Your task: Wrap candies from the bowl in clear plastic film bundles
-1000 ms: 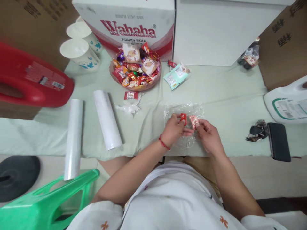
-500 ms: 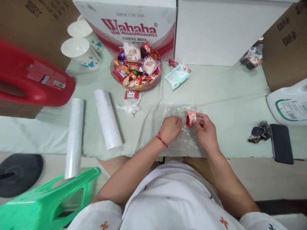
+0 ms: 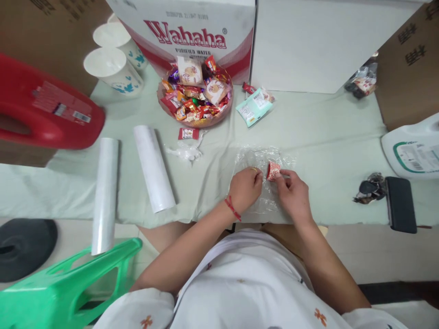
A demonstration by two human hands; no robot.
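Over the clear film (image 3: 267, 203), at the hub of a clock with 12 pointing away from the person, is the red-and-white packet (image 3: 274, 171); whether it touches the film I cannot tell. The right hand (image 3: 293, 194), at 4 o'clock, has the packet's right edge pinched between thumb and fingers, with no gap left. The left hand (image 3: 246, 187), at 8 o'clock, is just beside the packet but apart from it, its fingers curled in and thumb against forefinger; I cannot tell whether it has hold of anything. The film's near edge is close to the table's front edge, so room at 6 o'clock is short.

Cloth (image 3: 325, 141) gives open room from 1 to 3 o'clock, as far as the keys (image 3: 370, 188) and the phone (image 3: 400, 204), whose near end juts past the table edge. At 12 o'clock, beyond more cloth, the white box (image 3: 295, 45) walls off the far side. The teal bag (image 3: 254, 107) sits at 11, the bowl (image 3: 202, 122) of sweets between 10 and 11. At 9 o'clock are 2 rolls (image 3: 153, 169), the outer overhanging the edge above the stool (image 3: 37, 292).
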